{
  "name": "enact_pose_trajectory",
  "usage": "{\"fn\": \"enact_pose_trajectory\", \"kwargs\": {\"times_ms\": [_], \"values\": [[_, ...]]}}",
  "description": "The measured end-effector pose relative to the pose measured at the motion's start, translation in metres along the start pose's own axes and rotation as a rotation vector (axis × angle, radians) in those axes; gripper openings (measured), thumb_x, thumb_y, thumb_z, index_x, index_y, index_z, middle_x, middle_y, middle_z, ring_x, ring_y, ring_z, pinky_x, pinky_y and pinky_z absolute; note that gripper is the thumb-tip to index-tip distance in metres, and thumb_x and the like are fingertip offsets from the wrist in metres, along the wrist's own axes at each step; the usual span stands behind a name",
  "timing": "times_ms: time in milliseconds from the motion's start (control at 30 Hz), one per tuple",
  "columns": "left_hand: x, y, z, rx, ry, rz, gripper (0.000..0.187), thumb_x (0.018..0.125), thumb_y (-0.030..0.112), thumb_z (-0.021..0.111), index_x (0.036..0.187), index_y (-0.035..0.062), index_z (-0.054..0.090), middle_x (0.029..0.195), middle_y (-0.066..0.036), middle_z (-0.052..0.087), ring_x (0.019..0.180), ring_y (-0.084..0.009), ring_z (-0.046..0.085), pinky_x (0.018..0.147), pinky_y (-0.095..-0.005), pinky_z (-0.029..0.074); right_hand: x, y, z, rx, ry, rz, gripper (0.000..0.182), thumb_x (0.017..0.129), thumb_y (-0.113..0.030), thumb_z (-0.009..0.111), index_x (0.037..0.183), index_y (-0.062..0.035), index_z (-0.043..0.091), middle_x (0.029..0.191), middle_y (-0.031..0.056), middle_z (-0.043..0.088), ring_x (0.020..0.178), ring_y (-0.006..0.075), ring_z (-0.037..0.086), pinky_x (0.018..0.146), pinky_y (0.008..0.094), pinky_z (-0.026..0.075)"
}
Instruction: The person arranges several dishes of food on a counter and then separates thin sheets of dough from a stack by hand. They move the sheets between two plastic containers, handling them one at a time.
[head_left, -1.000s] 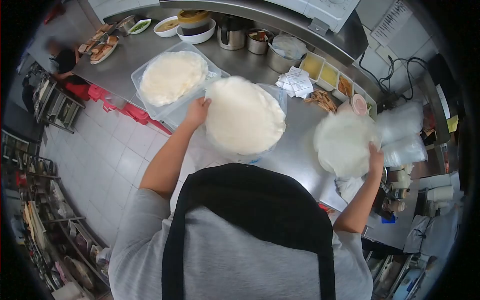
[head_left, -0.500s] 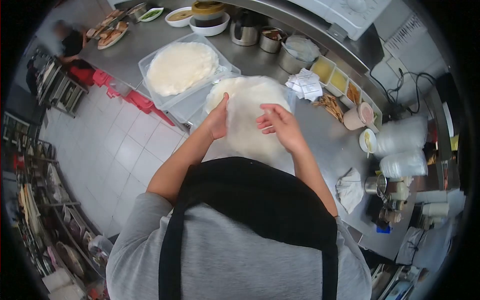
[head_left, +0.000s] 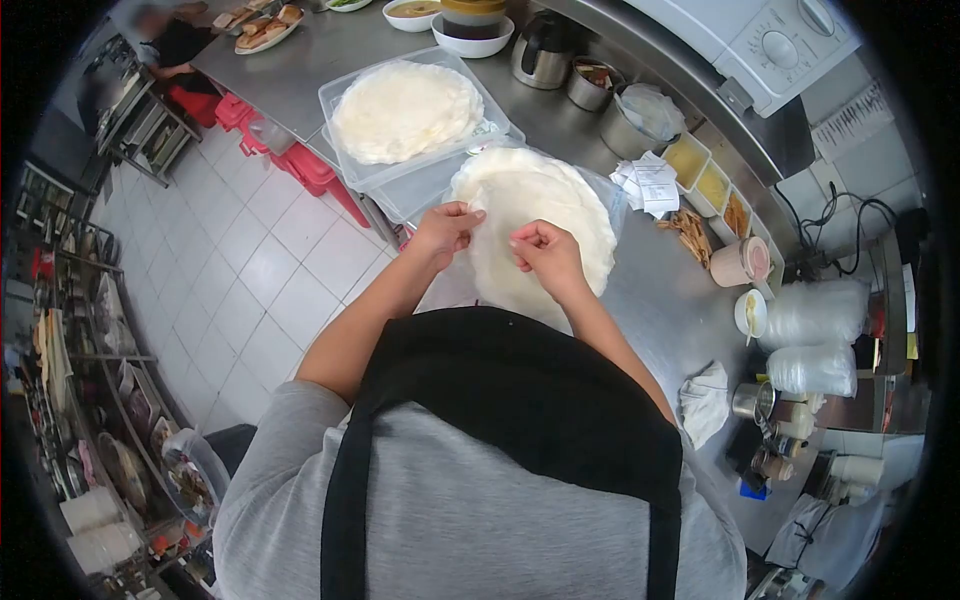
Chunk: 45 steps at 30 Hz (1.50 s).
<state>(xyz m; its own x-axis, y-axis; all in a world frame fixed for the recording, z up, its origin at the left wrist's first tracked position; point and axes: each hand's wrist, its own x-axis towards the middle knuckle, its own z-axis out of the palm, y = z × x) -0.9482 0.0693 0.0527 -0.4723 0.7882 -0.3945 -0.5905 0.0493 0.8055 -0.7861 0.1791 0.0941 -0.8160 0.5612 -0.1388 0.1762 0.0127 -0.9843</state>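
A stack of thin, round, pale wrappers point(head_left: 560, 195) lies in front of me on the steel counter, partly over a clear plastic lid or tray point(head_left: 405, 200). My left hand point(head_left: 448, 235) is closed in a pinch at the left edge of a wrapper on the near side of the stack. Over the middle of the stack, my right hand point(head_left: 548, 257) has its fingers curled and pinched together; what is between the fingertips is hidden. A second pile of wrappers point(head_left: 405, 112) sits in a clear plastic container point(head_left: 340, 150) beyond my left hand.
Folded papers point(head_left: 648, 185), brown sticks point(head_left: 686, 235) and tubs of yellow filling point(head_left: 686, 160) stand to the right. A kettle point(head_left: 542, 55), pots and bowls line the back. A cloth point(head_left: 705, 400) lies near right. Another person point(head_left: 170, 45) is at far left.
My view has shifted, so the counter things appear farther right. My left hand has changed from a flat hold to a pinch. The right hand's spread fingers have curled together.
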Motion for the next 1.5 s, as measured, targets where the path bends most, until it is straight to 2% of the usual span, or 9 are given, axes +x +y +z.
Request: {"fn": "enact_pose_trajectory", "kwargs": {"times_ms": [200, 400, 600, 700, 800, 867, 933, 1167, 1500], "values": [[-0.003, 0.026, 0.015, -0.008, -0.08, 0.056, 0.008, 0.087, 0.013, 0.056, 0.095, 0.009, 0.057, 0.088, 0.001, 0.06, 0.077, -0.0116, 0.057, 0.07, -0.0275, 0.047, 0.01, 0.019, -0.01, -0.133, 0.21, -0.096, 0.018, 0.076, -0.013, 0.068, 0.088, -0.0021, 0.061, 0.08, 0.0063, 0.061, 0.07, 0.0124, 0.057, 0.065, 0.0278, 0.048], [-0.034, 0.103, 0.093, -0.08, -0.502, 0.127, 0.025, 0.091, 0.013, 0.047, 0.115, 0.0065, 0.047, 0.107, -0.003, 0.057, 0.099, -0.014, 0.055, 0.089, -0.0315, 0.043, 0.012, 0.027, -0.064, -0.064, 0.549, -0.057, 0.065, 0.077, -0.027, 0.069, 0.131, -0.0122, 0.037, 0.121, 0.0107, 0.048, 0.112, 0.0212, 0.043, 0.089, 0.0365, 0.039], [-0.055, 0.148, 0.125, -0.121, -0.761, 0.229, 0.035, 0.091, 0.012, 0.043, 0.125, 0.0046, 0.041, 0.12, -0.006, 0.053, 0.111, -0.0171, 0.052, 0.095, -0.0321, 0.04, -0.013, 0.019, -0.096, 0.902, 0.04, 0.023, 0.072, 0.082, -0.023, 0.065, 0.138, -0.0099, 0.022, 0.129, 0.0112, 0.043, 0.119, 0.0245, 0.04, 0.094, 0.0405, 0.038], [-0.039, 0.153, 0.111, -0.146, -0.734, 0.208, 0.034, 0.092, 0.013, 0.042, 0.125, 0.0039, 0.04, 0.12, -0.007, 0.053, 0.111, -0.0181, 0.051, 0.095, -0.0329, 0.04, -0.036, -0.003, -0.089, 0.893, 0.011, -0.081, 0.064, 0.083, -0.015, 0.061, 0.136, -0.0068, 0.025, 0.127, 0.0117, 0.046, 0.112, 0.0236, 0.049, 0.092, 0.0409, 0.043], [0.013, 0.127, 0.074, 0.164, -0.389, 0.196, 0.034, 0.091, 0.018, 0.046, 0.122, 0.0046, 0.044, 0.121, -0.01, 0.052, 0.109, -0.0205, 0.052, 0.092, -0.0347, 0.042, -0.037, 0.017, -0.094, 0.743, 0.196, -0.023, 0.04, 0.084, -0.007, 0.057, 0.122, -0.0042, 0.043, 0.106, 0.0094, 0.059, 0.093, 0.0203, 0.06, 0.084, 0.0369, 0.05], [0.013, 0.099, 0.066, 1.071, 0.147, 0.318, 0.037, 0.083, 0.017, 0.058, 0.116, 0.0062, 0.048, 0.115, -0.013, 0.054, 0.102, -0.0259, 0.055, 0.088, -0.0366, 0.044, -0.039, 0.047, -0.104, 0.762, 0.244, 0.086, 0.032, 0.084, -0.005, 0.058, 0.115, -0.0035, 0.048, 0.099, 0.0086, 0.062, 0.087, 0.0185, 0.061, 0.079, 0.0348, 0.051], [0.058, 0.026, 0.026, 1.345, 0.271, 1.035, 0.042, 0.073, 0.011, 0.067, 0.111, 0.0067, 0.051, 0.106, -0.016, 0.055, 0.094, -0.0315, 0.056, 0.083, -0.0385, 0.046, -0.044, 0.075, -0.115, 0.815, 0.24, 0.233, 0.027, 0.082, -0.003, 0.059, 0.108, -0.0031, 0.052, 0.094, 0.0081, 0.063, 0.081, 0.0168, 0.061, 0.074, 0.033, 0.052], [-0.001, -0.032, 0.095, 1.024, -0.263, 0.577, 0.022, 0.071, 0.002, 0.067, 0.092, 0.0037, 0.06, 0.09, -0.01, 0.06, 0.076, -0.0202, 0.06, 0.07, -0.0289, 0.05, -0.051, 0.062, -0.093, 0.617, 0.434, 0.274, 0.027, 0.08, -0.001, 0.061, 0.106, -0.0013, 0.053, 0.086, 0.0081, 0.061, 0.068, 0.0168, 0.06, 0.065, 0.0286, 0.052], [-0.002, -0.055, 0.111, 0.727, -0.223, 0.445, 0.015, 0.076, 0.01, 0.069, 0.083, 0.001, 0.059, 0.07, -0.003, 0.06, 0.064, -0.0077, 0.054, 0.058, -0.0232, 0.045, -0.056, 0.039, -0.067, 0.71, 0.302, 0.161, 0.027, 0.078, 0.005, 0.06, 0.103, 0.0017, 0.052, 0.085, 0.0093, 0.06, 0.072, 0.0183, 0.061, 0.067, 0.0291, 0.053]]}}
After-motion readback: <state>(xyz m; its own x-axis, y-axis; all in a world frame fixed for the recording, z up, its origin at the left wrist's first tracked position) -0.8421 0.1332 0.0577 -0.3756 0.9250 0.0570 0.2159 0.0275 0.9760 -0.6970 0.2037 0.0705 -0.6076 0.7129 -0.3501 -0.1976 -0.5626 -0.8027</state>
